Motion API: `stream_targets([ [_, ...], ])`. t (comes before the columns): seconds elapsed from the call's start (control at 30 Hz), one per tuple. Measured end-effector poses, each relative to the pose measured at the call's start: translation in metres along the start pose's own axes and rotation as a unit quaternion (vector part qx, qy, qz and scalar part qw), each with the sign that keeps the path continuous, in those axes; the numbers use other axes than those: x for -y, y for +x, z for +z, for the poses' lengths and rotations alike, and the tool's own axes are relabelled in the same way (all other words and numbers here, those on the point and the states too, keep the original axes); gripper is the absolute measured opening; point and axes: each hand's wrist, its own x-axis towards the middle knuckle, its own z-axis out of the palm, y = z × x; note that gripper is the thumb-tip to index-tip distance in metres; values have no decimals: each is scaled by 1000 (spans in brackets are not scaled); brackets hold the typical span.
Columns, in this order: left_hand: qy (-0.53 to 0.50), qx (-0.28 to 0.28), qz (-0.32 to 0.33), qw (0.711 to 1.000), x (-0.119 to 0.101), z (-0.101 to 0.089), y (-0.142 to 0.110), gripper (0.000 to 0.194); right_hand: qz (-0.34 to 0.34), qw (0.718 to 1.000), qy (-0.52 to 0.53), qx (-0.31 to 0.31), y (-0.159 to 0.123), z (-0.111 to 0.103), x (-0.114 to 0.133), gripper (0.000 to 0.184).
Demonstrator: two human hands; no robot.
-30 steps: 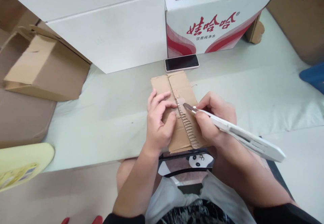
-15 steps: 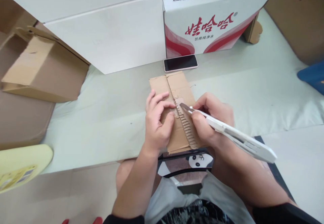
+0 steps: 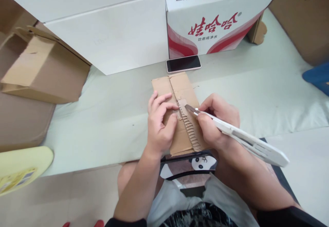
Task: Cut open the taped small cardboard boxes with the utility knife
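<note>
A flat brown cardboard box lies near the bench's front edge, a torn strip with exposed corrugation running along its middle seam. My left hand rests on its left half, fingers spread and bent, index fingertip beside the seam; it holds the piece down without wrapping round it. Between the thumb and fingers of my right hand is a white utility knife, its dark blade out. The blade tip is over the right half, close to a patch of clear tape. Whether the tip touches the cardboard I cannot tell.
A phone lies beyond the cardboard, in front of a white-and-red carton and a large white box. Brown boxes stand at left. A yellow bottle and a blue object sit at the sides.
My right hand and the knife have shifted slightly right, so the blade tip is farther from the seam. My left hand and the cardboard stay in place.
</note>
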Motion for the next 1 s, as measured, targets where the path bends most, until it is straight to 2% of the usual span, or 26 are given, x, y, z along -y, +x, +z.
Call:
stream_targets([
  [0.53,-12,-7,-4,1000,1,0,0,15,-36,998,7,52,2,-2,2,9],
  [0.8,-17,-6,8,1000,1,0,2,15,-32,998,11,52,3,-4,3,8],
  [1.0,-16,-3,12,1000,1,0,2,15,-28,999,3,28,1,-3,2,11],
])
